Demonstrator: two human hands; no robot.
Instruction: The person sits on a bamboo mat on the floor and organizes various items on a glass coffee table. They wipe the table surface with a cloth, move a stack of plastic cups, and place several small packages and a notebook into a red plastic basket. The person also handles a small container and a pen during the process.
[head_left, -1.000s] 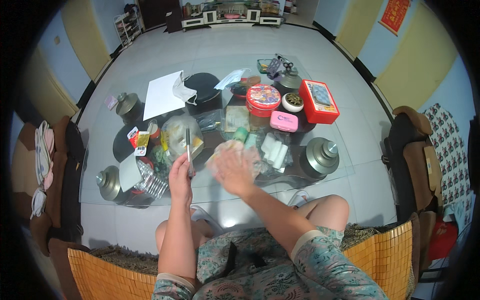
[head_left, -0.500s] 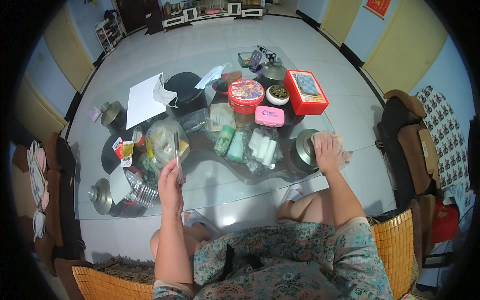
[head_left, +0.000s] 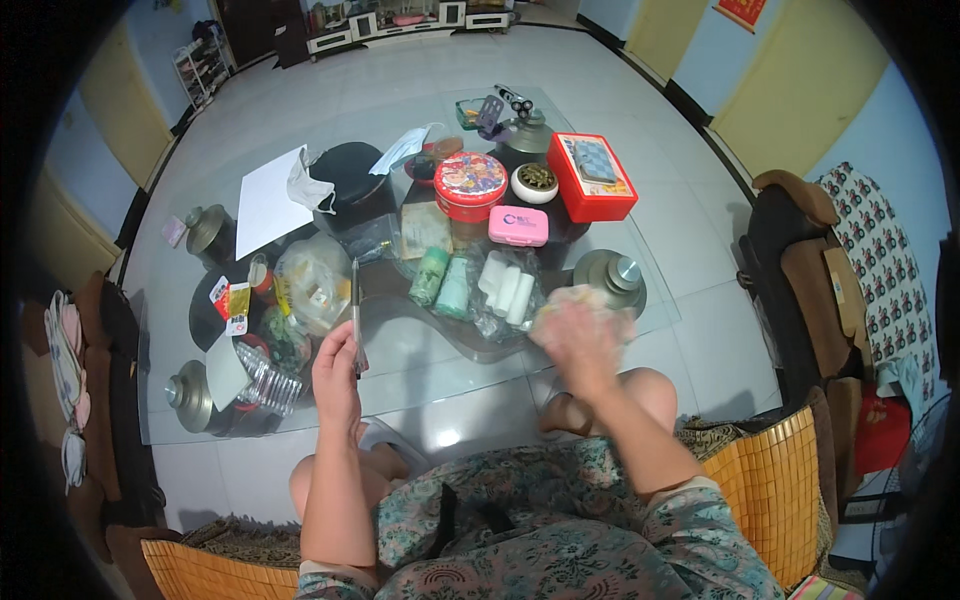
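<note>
Right hand [head_left: 578, 335] returned; thin dark pen [head_left: 355, 310].

Soft, even indoor light with faint shadows. The right hand [head_left: 578, 335] is motion-blurred; the left hand [head_left: 335, 372] is sharp. Fisheye bends edges, corners black. Glare on the floor [head_left: 445, 437] between the hands.

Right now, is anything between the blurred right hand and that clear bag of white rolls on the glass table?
Nothing visible: the right hand hangs just right of the bag of white rolls, with only glass table around.
</note>
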